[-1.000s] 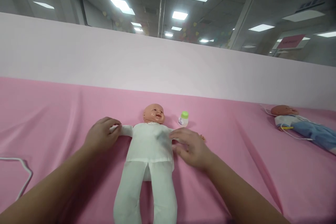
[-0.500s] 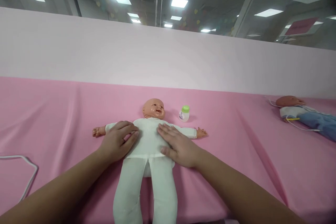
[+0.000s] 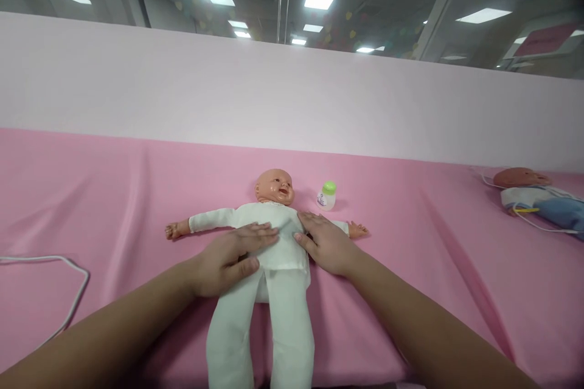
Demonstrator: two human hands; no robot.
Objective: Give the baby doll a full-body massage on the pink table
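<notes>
A baby doll [image 3: 269,213] in a white top and white trousers lies on its back, arms spread to both sides and head away from me. My left hand [image 3: 232,255] rests flat over the left and middle of its torso, fingers stretched out and pointing right. At the right side of the chest, near the doll's shoulder, my right hand [image 3: 326,243] lies with its fingers extended and thumb apart. Neither hand grips anything. Just beyond the doll's right-hand arm stands a small clear bottle [image 3: 326,196] with a green cap.
Pink cloth [image 3: 392,213] covers the table, with folds on both sides. A second doll [image 3: 542,200] in blue and white lies at the far right with thin tubing. On the left lies a white cable [image 3: 73,267]. Behind runs a white low wall [image 3: 292,97] below glass.
My left hand has slid from the doll's left side in over its belly, with fingers straightened. My right hand has drawn outward toward the right edge of the chest. The view has shifted slightly.
</notes>
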